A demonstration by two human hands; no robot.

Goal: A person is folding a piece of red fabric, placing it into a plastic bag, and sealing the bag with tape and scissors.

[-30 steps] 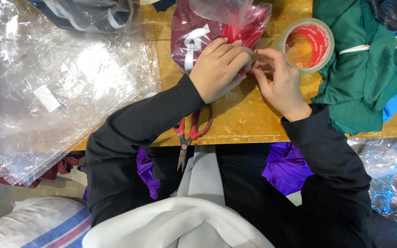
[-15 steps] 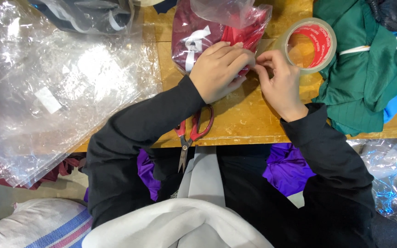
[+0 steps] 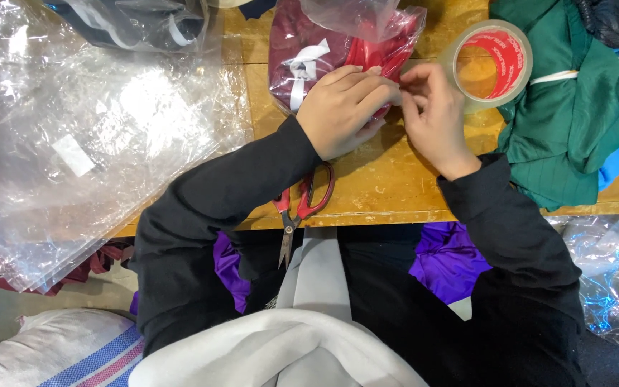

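Upper centre, bagged maroon garment (image 3: pixel 324 54): lies on wooden table (image 3: pixel 395 186).
Left hand (image 3: pixel 342 107): pressing bag edge flat.
Right hand (image 3: pixel 435 115): fingers pinched at same edge.
Tape roll (image 3: pixel 492 61): beside right hand.
Progress: garment bagged; sealing apparently unfinished.

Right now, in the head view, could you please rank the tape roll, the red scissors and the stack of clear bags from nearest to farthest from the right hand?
1. Tape roll: just beyond the right hand, to its right.
2. Red scissors: nearer the table edge, to its left.
3. Stack of clear bags: far left.
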